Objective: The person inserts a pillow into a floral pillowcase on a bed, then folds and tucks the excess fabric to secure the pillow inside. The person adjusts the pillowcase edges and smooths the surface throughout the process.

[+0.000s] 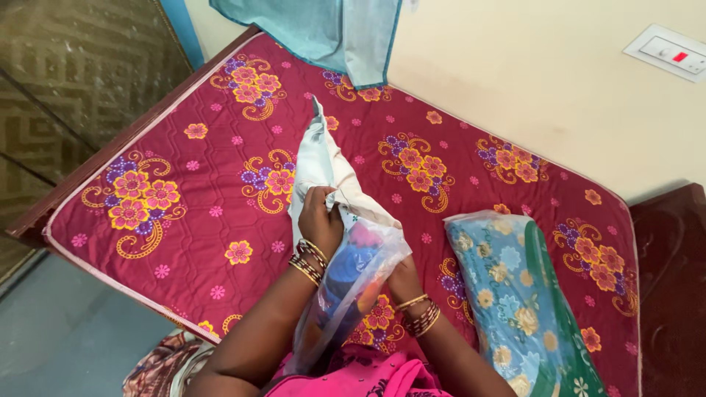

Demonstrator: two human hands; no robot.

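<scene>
My left hand (318,217) grips the upper part of a clear plastic bag (353,283) that holds folded dark blue and red cloth. The bag's pale crumpled top (323,158) stretches away across the mattress. My right hand (401,278) is under the bag's right side, partly hidden by the plastic, and holds it from below. Both wrists wear gold and dark bangles. The bag hangs over the near edge of a maroon flowered mattress (184,206).
A second clear bag with blue flowered and green cloth (515,294) lies on the mattress to the right. A teal cloth (331,33) hangs at the top. A cream wall with a switch plate (673,51) stands behind. The wooden bed frame (673,279) shows at right.
</scene>
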